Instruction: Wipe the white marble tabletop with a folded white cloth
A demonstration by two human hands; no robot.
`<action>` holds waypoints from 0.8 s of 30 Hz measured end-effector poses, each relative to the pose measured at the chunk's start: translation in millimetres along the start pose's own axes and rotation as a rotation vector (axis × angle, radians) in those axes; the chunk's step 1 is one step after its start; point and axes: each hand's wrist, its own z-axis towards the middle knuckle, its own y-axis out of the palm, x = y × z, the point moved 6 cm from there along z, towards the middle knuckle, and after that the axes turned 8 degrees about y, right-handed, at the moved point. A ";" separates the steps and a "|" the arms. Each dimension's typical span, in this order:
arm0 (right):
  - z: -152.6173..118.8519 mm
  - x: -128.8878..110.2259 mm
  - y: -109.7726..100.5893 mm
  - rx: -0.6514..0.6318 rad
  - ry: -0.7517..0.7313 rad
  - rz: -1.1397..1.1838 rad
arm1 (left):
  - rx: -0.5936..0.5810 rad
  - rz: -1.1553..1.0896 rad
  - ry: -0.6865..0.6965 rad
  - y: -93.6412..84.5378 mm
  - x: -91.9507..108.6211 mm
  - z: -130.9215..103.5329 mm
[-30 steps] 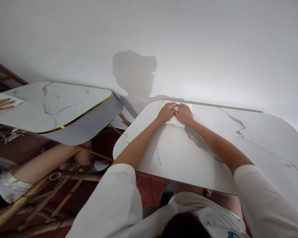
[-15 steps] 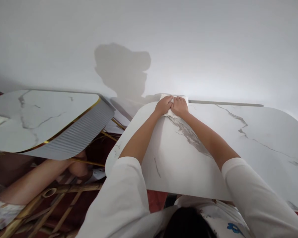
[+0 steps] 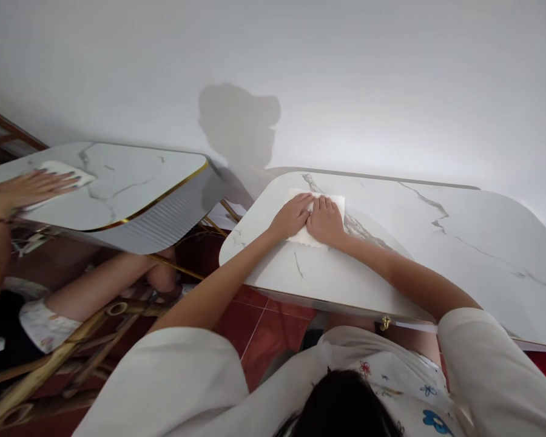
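A white cloth [image 3: 316,238] with a jagged lower edge lies on the marble-patterned tabletop [image 3: 437,255]. Both my hands press down on it side by side, almost touching. My left hand [image 3: 293,215] holds its left part, with the fingers together and slightly bent. Close against it, my right hand [image 3: 325,221] grips the right part, fingers together and pointing toward the wall. The middle of the cloth is hidden under the hands, and its edges show around them.
To the left stands a similar table [image 3: 131,176] with a gold edge and ribbed side. A co-worker's hand [image 3: 36,185] lies on another white cloth [image 3: 68,172] there. A bamboo chair [image 3: 73,346] is at the lower left. The wall [image 3: 368,91] borders my table's far side.
Both my hands have drawn the cloth back from the table's far edge toward me. It lies flatter. The view has shifted, and the co-worker's hand now shows on the left table.
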 end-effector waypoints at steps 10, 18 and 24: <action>-93.6 -58.1 -15.7 -0.083 -0.120 0.098 | 0.049 -0.012 -0.125 -32.0 45.3 -113.2; -31.6 -49.2 1.1 -0.037 -0.119 0.063 | 0.056 -0.009 -0.114 -28.9 0.3 -66.3; 41.0 -30.7 15.8 -0.021 -0.092 0.060 | 0.011 0.022 -0.051 -19.5 -47.8 -3.7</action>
